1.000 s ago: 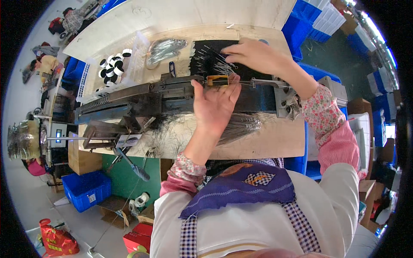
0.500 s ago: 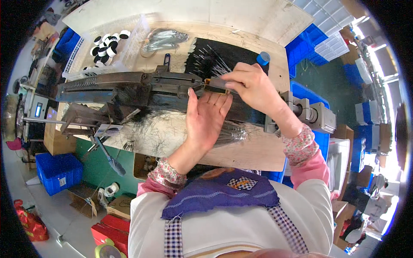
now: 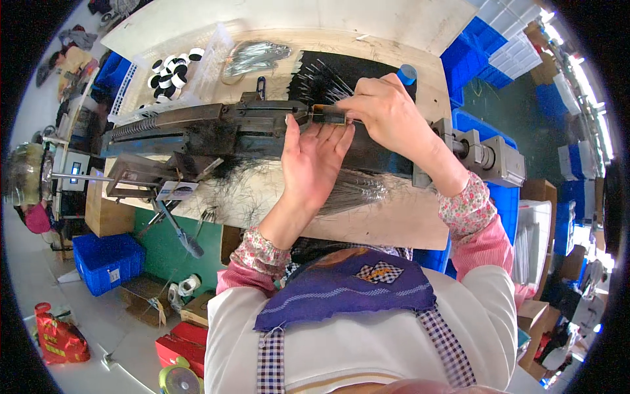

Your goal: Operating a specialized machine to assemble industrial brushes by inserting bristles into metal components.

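My left hand [image 3: 310,172] lies palm up at the front of the long dark metal machine [image 3: 256,131], fingers stretched out and thumb apart, holding nothing. Its fingertips reach just beneath a small dark block with brass-coloured edges [image 3: 329,117]. From the right, my right hand [image 3: 386,118] is closed in a pinch at the right end of this block. Whatever is between its fingertips is hidden. Behind the block, thin wire brushes with dark bristles [image 3: 323,79] lie on a black cloth [image 3: 367,73].
A clear basket [image 3: 209,65] of black-and-white round caps stands at the far left, beside a bundle of silvery wires [image 3: 256,58]. More wires [image 3: 357,196] lie in front of the machine. A blue round cap [image 3: 407,74] and a motor-like unit [image 3: 495,161] are on the right.
The whole view has shifted slightly. My right fingers have moved from the top of the block toward its right end, showing more of its dark middle. My left hand stays open below it.
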{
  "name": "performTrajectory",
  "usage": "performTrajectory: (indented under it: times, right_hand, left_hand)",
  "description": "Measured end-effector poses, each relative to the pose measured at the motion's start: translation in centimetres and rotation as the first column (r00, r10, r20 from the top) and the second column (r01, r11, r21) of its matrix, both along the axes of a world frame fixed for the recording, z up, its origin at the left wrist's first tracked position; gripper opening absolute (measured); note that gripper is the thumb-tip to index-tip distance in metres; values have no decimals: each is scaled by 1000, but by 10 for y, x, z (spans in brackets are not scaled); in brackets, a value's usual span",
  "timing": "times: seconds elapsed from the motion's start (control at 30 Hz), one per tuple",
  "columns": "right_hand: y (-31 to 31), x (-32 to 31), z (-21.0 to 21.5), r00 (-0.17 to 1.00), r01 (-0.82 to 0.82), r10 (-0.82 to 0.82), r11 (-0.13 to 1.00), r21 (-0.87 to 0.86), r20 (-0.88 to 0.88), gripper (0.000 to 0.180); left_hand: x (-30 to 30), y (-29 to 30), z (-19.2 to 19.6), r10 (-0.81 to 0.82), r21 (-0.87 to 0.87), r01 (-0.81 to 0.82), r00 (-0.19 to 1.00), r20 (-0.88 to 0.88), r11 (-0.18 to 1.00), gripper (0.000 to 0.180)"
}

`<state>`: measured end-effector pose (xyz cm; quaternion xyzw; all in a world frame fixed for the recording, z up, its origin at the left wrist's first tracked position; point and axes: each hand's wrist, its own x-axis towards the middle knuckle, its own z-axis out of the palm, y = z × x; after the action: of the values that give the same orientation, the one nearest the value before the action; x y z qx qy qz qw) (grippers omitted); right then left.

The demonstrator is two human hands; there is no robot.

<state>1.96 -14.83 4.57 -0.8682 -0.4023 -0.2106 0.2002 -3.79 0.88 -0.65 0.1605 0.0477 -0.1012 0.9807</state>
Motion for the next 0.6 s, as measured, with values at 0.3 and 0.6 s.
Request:
performTrajectory:
  times: [0.3,0.6]
  right_hand:
    - [7,-2,1,995,60,-54,996,70,-88,13]
    - [8,6,6,978,32,-43,998,-55,-203,16]
  left_hand:
    - [-9,4,-10,-22,18,21,997,78,1000,63]
    - [-7,5,0,-45,88,37,994,96,995,60]
